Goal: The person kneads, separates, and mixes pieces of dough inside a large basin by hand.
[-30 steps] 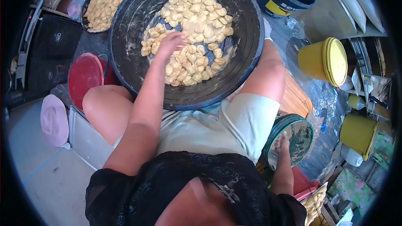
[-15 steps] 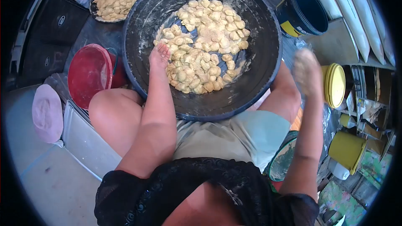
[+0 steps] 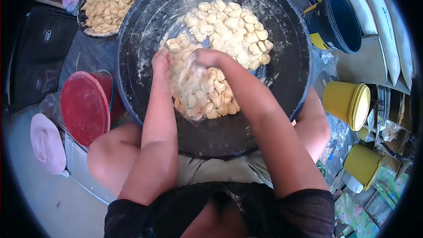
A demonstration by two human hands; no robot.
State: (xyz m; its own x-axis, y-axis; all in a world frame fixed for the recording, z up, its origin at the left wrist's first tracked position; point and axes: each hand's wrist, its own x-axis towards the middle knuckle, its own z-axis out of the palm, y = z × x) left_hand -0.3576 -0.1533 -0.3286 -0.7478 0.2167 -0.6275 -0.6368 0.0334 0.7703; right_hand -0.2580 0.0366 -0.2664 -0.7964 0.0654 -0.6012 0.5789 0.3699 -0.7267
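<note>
A wide black basin (image 3: 282, 79) rests against my lap, its inside dusted with flour. Many pale dough pieces (image 3: 233, 28) lie in it in two heaps. Over the nearer heap is my right hand (image 3: 205, 58), and a blurred stream of white powder falls below its fingers; whether any powder is still in the hand is hidden. My left hand (image 3: 162, 59) is at the left edge of that heap, its fingers curled, and what they may hold is too small to make out.
A second tray (image 3: 105, 34) of dough pieces stands at the upper left, above a red bucket (image 3: 86, 108). A pink hat (image 3: 47, 144) lies at the left. On the right are a dark bucket (image 3: 343, 22), a yellow bucket (image 3: 343, 101), an olive bucket (image 3: 363, 165) and white sacks (image 3: 379, 22).
My right hand has moved from the green bucket at my right side, up and across to the basin, where powder now falls. My left hand has shifted from over the dough to its left edge.
</note>
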